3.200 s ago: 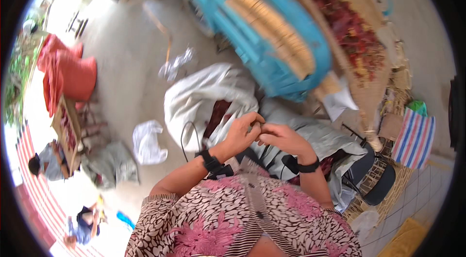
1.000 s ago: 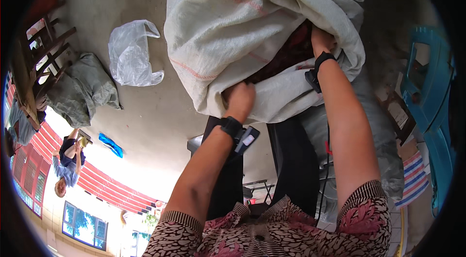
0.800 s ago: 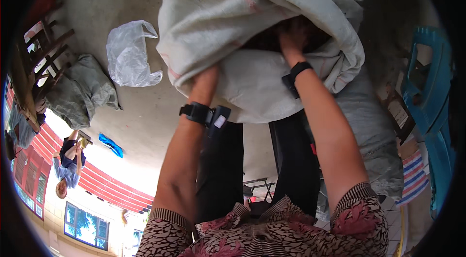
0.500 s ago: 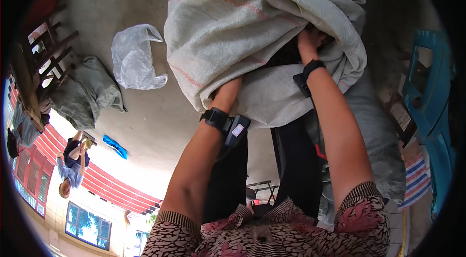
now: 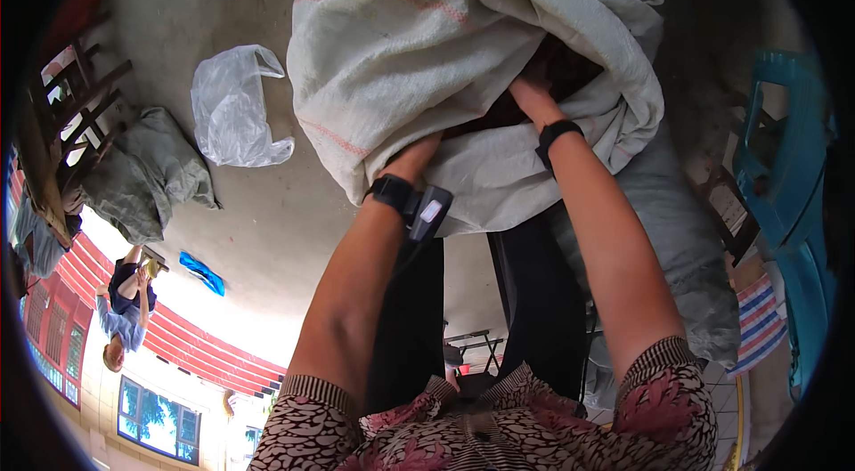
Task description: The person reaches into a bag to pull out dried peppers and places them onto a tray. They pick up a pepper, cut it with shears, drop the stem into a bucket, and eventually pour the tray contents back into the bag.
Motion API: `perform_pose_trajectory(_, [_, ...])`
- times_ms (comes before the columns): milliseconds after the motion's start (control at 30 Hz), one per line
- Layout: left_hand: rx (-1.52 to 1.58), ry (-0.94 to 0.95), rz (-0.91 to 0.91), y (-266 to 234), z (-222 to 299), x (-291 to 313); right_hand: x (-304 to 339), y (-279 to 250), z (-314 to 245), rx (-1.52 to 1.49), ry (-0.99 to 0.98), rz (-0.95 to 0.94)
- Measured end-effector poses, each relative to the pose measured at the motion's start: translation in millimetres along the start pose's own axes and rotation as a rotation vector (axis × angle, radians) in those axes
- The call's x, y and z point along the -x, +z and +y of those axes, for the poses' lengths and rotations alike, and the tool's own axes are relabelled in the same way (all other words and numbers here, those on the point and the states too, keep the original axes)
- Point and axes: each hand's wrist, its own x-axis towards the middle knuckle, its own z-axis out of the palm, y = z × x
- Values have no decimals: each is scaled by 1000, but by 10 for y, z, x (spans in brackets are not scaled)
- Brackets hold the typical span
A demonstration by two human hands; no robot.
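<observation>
right hand moved left in sack; left hand at rim; can't tell grips; floor stretches leftward

Open sack mouth between folds

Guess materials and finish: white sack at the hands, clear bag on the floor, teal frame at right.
White sack: matte woven cloth, probably synthetic; the surface shows a fine weave and soft folds.
Clear bag: thin, shiny plastic film; see-through, with crinkles and highlights.
Teal frame: smooth, slightly glossy; rounded edges suggest moulded plastic, but painted metal is possible.
</observation>
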Motion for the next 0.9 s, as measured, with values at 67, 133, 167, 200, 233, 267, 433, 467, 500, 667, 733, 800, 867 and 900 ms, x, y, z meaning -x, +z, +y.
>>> perform_pose_trajectory(67, [131, 56, -75, 264, 414, -96, -205, -178, 739, 289, -26, 97])
perform_pose_trajectory(133, [109, 16, -103, 17, 76, -95, -45, 438, 313, 270, 45, 36])
perform_pose_trajectory(167, [130, 20, -121, -7, 20, -92, 55, 573, 284, 266, 41, 33])
perform_pose_trajectory(200, [174, 38, -145, 31, 49, -105, 119, 594, 379, -257, 1, 103])
perform_pose_trajectory(233, [217, 58, -167, 91, 79, -116, 182, 573, 441, -781, -49, 168])
perform_pose_trajectory(267, [224, 54, -178, 34, -23, -97, 308, 651, 247, -734, -33, 159])
perform_pose_trajectory(433, [387, 11, -248, 418, -27, -167, 114, 273, 272, -556, -172, -12])
perform_pose_trajectory(467, [362, -55, -134, 572, 39, -135, 90, 303, 283, -900, -54, -11])
perform_pose_trajectory(500, [338, -118, -20, 668, 73, -113, 152, 337, 313, -894, -55, -12])
perform_pose_trajectory(667, [817, -235, -354, 364, 318, 51, 760, 213, -108, -557, 9, 42])
perform_pose_trajectory(733, [869, -189, -350, 124, 765, 240, 905, -60, -313, -889, 166, -17])
perform_pose_trajectory(800, [646, 64, -163, 232, 660, 273, 995, -182, -455, -927, 162, -52])
perform_pose_trajectory(867, [349, 280, 22, 276, 766, 312, 1178, -313, -628, -1059, 176, 16])
perform_pose_trajectory(900, [352, 287, 32, 229, 866, 326, 1255, -369, -731, -1054, 163, 15])
